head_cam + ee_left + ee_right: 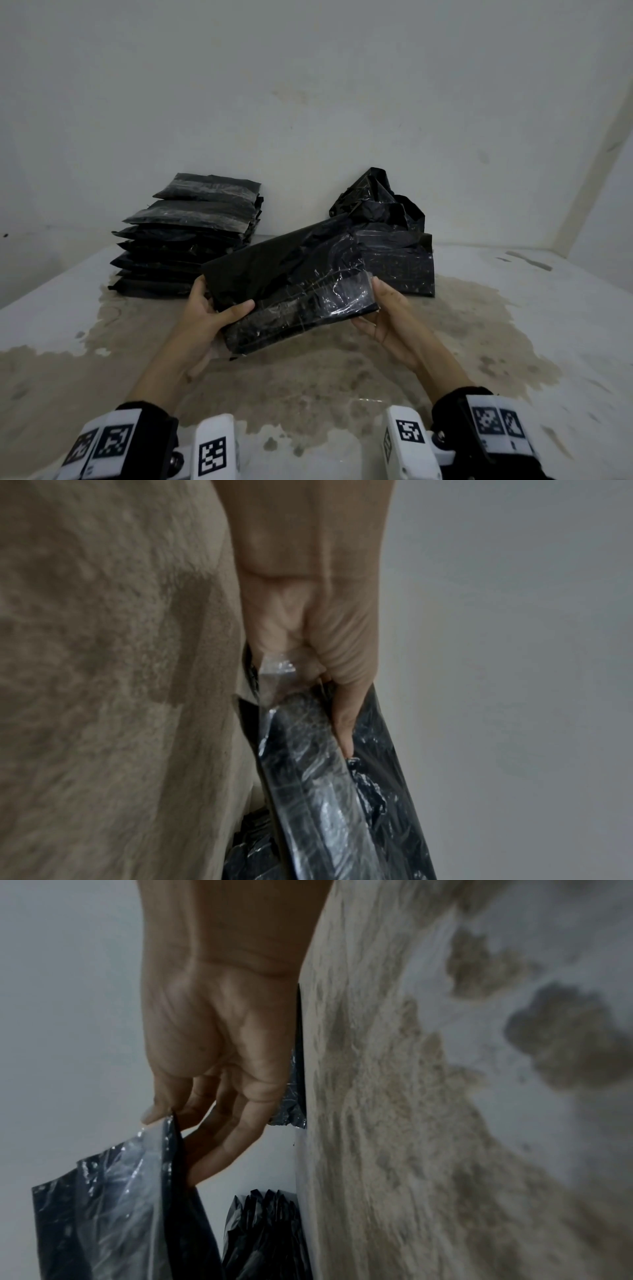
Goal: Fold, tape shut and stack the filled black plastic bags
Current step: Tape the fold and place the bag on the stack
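- Your left hand [209,308] grips the near-left end of the taped black bag [291,284], thumb on top, fingers curled beneath.
- Your right hand [387,315] holds its right end, thumb at the clear tape [339,294], fingers under.
- You hold that bag off the stained surface [308,377].
- Left of it and farther back stands the stack of taped bags [191,236]; behind it, against the wall, lie the unfolded bags [387,226].
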